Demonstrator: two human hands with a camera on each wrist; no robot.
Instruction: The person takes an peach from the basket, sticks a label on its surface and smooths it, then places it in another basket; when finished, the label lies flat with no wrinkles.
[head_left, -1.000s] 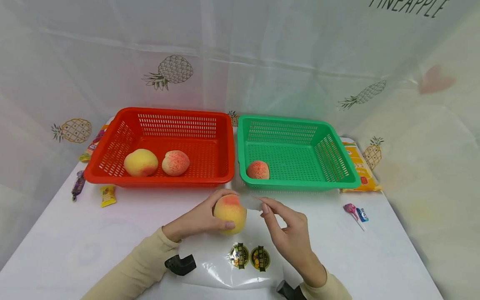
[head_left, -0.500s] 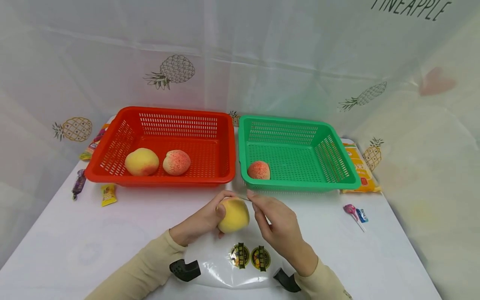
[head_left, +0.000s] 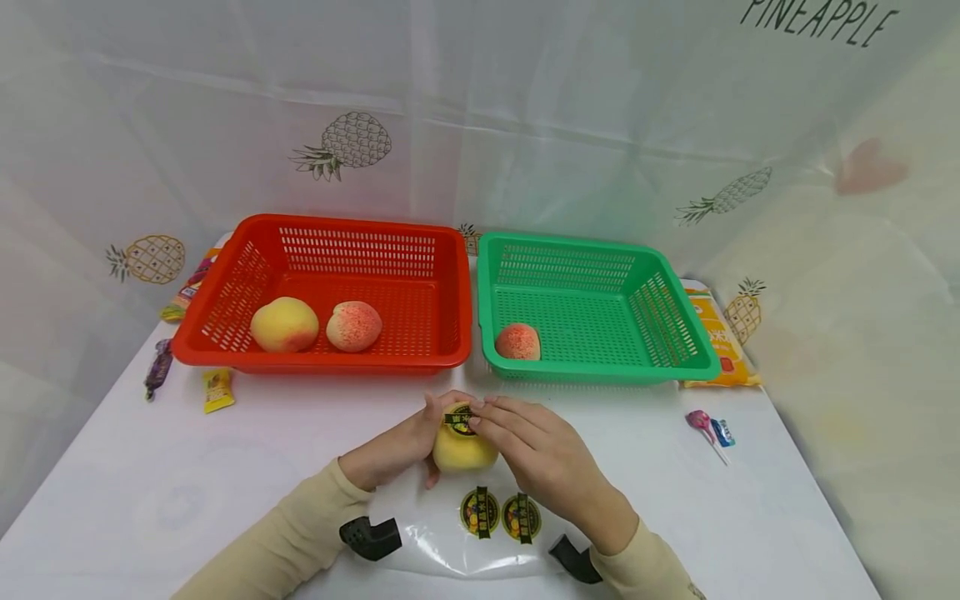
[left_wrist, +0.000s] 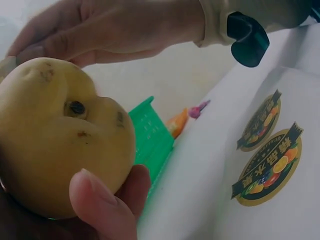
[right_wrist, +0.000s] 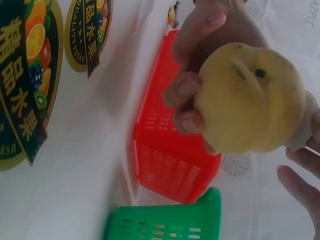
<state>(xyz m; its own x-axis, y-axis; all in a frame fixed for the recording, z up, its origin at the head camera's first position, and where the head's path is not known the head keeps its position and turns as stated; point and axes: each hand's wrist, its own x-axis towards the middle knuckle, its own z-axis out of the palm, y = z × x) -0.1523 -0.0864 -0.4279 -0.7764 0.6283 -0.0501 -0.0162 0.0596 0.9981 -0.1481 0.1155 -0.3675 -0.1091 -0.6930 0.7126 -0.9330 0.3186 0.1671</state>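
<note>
My left hand (head_left: pixel 401 446) grips a yellow peach (head_left: pixel 465 454) above the front middle of the table, its thumb and fingers round the fruit. A round black-and-gold fruit sticker (head_left: pixel 454 419) lies on top of the peach. Over that sticker's right edge, the straight fingers of my right hand (head_left: pixel 558 458) press down. In the left wrist view, the peach (left_wrist: pixel 60 145) shows its dark stem pit. Two matching stickers (head_left: pixel 478 512) remain on a glossy white sheet (head_left: pixel 450 560) below the hands. The right wrist view shows a pale edge (right_wrist: pixel 301 134) by the right fingertips.
A red basket (head_left: pixel 352 360) holds a yellow peach (head_left: pixel 283 323) and a pink one (head_left: pixel 354 326). Beside it, a green basket (head_left: pixel 600 373) holds a small pink peach (head_left: pixel 517 342). Wrapped candies (head_left: pixel 218 390), a lollipop (head_left: pixel 699 420) and snack bags (head_left: pixel 722 342) lie near the sides.
The left hand has turned the peach, bringing its yellow side up. The right hand has moved left with the pinched sticker, which now lies on the peach under straightened fingers.
</note>
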